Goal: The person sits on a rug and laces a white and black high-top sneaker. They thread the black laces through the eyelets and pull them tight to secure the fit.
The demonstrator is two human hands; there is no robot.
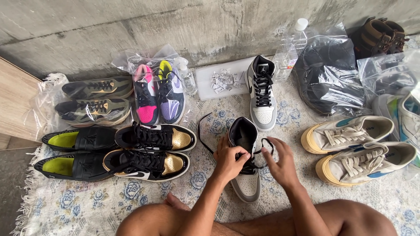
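A grey, white and black high-top sneaker [246, 185] stands on the rug right in front of me, toe toward me. My left hand [228, 161] pinches its black lace [202, 131] at the eyelets, and the loose left end of the lace trails across the rug. My right hand [281, 164] holds the other lace end, which forms a small loop above the fingers. The matching sneaker [262, 94] stands farther back, fully laced.
A black and gold pair [151, 150], black shoes with yellow insoles [72, 153], an olive pair [96, 100] and a pink and purple pair in a bag [158, 91] lie left. A cream pair with yellow soles [358, 148], bagged dark shoes [328, 78] and a plastic bottle [292, 43] lie right.
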